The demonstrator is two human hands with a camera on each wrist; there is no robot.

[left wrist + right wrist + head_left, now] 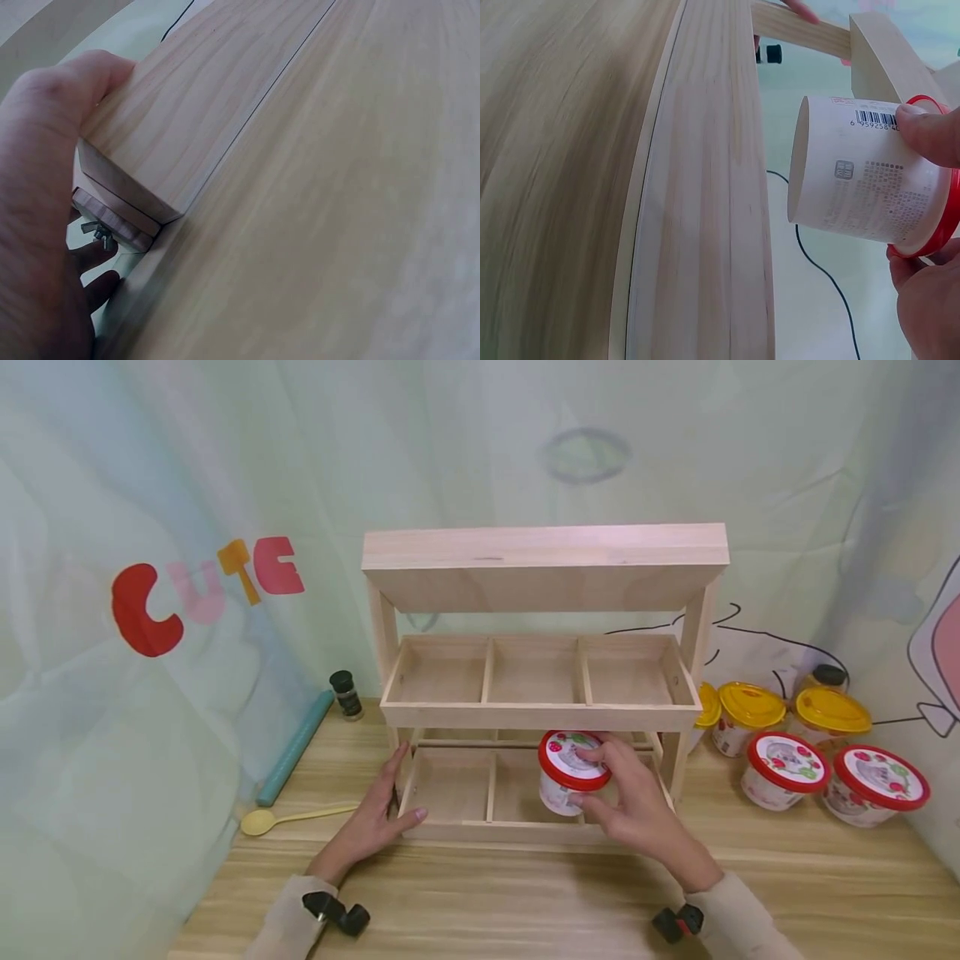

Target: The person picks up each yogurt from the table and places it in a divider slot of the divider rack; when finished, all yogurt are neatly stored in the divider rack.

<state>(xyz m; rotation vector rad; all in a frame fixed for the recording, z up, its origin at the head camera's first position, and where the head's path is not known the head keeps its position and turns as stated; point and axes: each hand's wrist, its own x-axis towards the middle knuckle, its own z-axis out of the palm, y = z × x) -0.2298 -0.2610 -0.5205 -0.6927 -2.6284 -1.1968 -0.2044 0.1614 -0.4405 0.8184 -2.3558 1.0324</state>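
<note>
A two-tier wooden rack (pixel 540 717), each tier split into compartments, stands on the table. My right hand (pixel 637 802) grips a white paper tub (pixel 557 797) with a red lid around its rim, thumb on the near side. The tub is over the lower tray, around its middle and right compartments; in the right wrist view, the tub's base (pixel 799 165) hangs above the tray's front wall. At the lower tray's left front corner, my left hand (pixel 369 820) holds the rack, thumb over the front wall (pixel 172 112) and fingers along the side.
Two more red-lidded tubs (pixel 786 770) stand at the right, with several yellow-lidded tubs (pixel 750 706) and a black-capped jar (pixel 828 677) behind. Left of the rack are a yellow spoon (pixel 258 822), a teal roll (pixel 295 750) and a small black-capped bottle (pixel 347 695).
</note>
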